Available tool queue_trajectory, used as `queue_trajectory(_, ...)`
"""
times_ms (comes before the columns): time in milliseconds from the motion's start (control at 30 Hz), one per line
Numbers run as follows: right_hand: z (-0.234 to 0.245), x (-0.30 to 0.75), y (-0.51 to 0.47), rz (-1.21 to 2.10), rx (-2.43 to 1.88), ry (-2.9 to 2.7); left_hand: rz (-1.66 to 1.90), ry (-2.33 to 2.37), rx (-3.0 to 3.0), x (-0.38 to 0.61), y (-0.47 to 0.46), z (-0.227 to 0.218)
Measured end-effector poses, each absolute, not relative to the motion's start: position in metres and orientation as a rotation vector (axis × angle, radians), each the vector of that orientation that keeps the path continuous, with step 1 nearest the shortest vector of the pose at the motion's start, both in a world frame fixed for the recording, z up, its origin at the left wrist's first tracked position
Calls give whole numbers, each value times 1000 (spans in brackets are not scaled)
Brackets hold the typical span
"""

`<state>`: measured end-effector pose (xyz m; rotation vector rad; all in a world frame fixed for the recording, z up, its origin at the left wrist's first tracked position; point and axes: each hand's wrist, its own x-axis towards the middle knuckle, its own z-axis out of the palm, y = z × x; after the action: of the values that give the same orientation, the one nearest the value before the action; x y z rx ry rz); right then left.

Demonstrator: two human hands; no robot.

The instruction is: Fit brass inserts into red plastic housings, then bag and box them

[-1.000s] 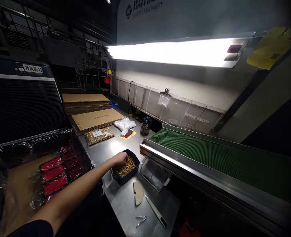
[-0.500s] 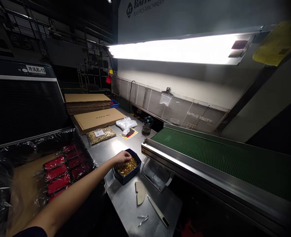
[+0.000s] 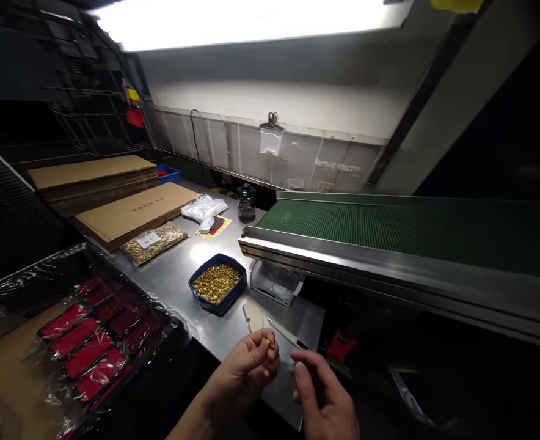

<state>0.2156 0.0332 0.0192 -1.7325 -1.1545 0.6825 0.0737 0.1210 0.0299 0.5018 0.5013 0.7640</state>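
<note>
My left hand [image 3: 247,373] is closed at the near edge of the steel table [image 3: 178,275], pinching small gold parts [image 3: 269,343] between thumb and fingertips. My right hand [image 3: 322,397] hovers just to its right, fingers loosely curled and apart, holding nothing I can see. A blue tray [image 3: 217,285] full of the same gold parts sits on the table beyond my hands. Between the tray and my hands lie a pale half-round piece [image 3: 253,316] and a white-handled blade [image 3: 287,333].
A green conveyor belt [image 3: 389,223] runs along the right. A plastic-lined box with red parts [image 3: 91,333] stands at the left. Flat cardboard stacks [image 3: 132,211], a bag of gold parts [image 3: 153,241], a white plastic bag [image 3: 203,208] and a dark jar [image 3: 246,203] sit farther back.
My left hand has left the blue tray and come back to the near table edge with gold parts pinched in it. My right hand has come into view. The camera tilted down.
</note>
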Motion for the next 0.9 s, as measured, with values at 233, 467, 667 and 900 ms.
queue_trajectory(233,56,231,42,828,-1703,-1195,776,618,644,96,97,22)
queue_trajectory(467,53,248,29,1099,-1546,-877,715,618,667,105,88,25)
queue_trajectory(667,37,243,23,1276,-1266,-593,656,513,322,113,82,27)
queue_trajectory(900,23,242,23,1238,-1212,-599,619,618,378,117,75,28)
